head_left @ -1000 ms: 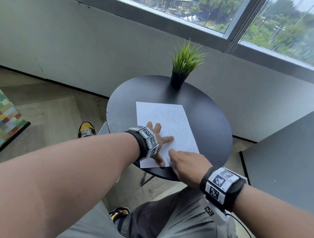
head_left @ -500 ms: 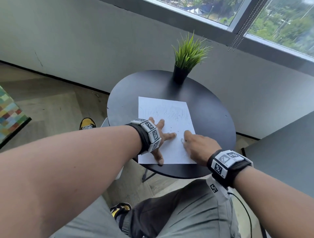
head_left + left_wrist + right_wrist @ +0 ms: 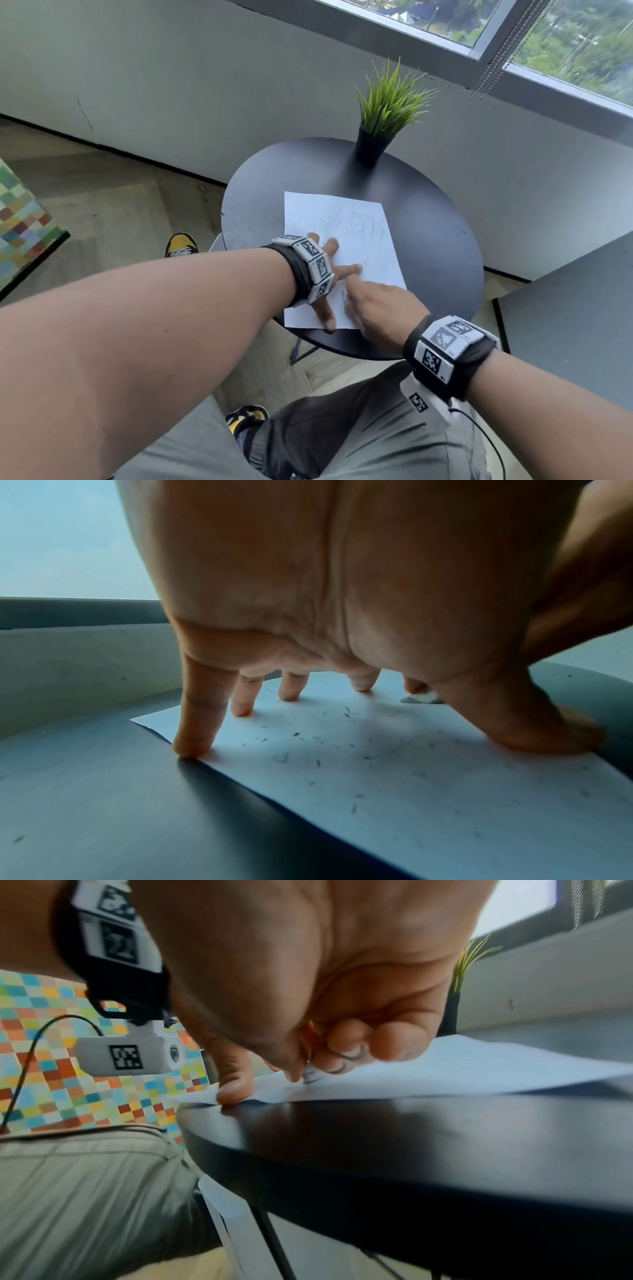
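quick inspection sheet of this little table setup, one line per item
surface: round black table, paper's near edge close to its rim
job's things: paper flat, faint pencil marks; eraser down on it
clutter: dark specks on paper; plant at far edge
grippers: left hand spread, pressing paper; right hand pinches eraser
cables: black cable hangs below right wrist
surroundings: window, grey wall, checkered block

The right hand (image 3: 308,974) curls its fingers and pinches a small blurry thing (image 3: 310,1076) down on the white paper (image 3: 479,1066). The left thumb (image 3: 234,1085) presses the paper's edge on the black table (image 3: 411,1137)
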Available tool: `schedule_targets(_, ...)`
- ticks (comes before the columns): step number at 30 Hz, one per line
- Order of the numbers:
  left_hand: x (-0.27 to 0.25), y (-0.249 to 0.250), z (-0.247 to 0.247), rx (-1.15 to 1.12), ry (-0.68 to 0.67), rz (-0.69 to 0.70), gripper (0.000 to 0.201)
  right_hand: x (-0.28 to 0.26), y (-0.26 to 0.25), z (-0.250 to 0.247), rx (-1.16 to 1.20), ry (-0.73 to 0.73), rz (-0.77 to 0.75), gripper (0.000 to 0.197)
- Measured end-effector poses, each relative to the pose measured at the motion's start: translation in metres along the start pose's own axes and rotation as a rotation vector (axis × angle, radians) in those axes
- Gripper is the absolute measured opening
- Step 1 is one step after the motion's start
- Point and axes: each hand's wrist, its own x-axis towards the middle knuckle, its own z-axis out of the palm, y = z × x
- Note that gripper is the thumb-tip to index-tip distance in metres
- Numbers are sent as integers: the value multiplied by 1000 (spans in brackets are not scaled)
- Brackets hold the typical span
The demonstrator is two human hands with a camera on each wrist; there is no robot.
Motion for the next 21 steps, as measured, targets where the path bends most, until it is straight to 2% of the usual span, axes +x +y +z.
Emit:
schedule_targets(1,1,0,-1,2,2,1,128,0,0,0,13,-8,1,21)
schedule_targets(5,1,2,-1,2,-5,-14,130,16,37,-12,44,57,262,18)
schedule_targets(7,1,1,0,5,0,-16,130,11,32,-10,6,58,195,12)
schedule_targets(10,1,2,0,4,1,-15,131,-8,6,2,-9,-25,-58,16)
schedule_targets(12,0,2,-2,8,-1,-14,131,-8,13,-2,12,-54,-13,17)
schedule_targets(15,-1,3,-2,2,5,-14,131,3,41,-10,33,21,192,23)
schedule_targets(17,-2,3,-3,4,-7,-23,131,-3,31,-6,10,29,113,21)
schedule_targets(19,-3,3,-3,11,-14,-23,131,-17,8,1,-3,-18,-68,17)
schedule_targets(20,-3,3,-4,15,-13,-22,131,-20,4,2,1,-36,-107,16)
schedule_targets(21,-2,3,-4,18,-12,-20,130,-20,8,-1,8,-40,-84,17)
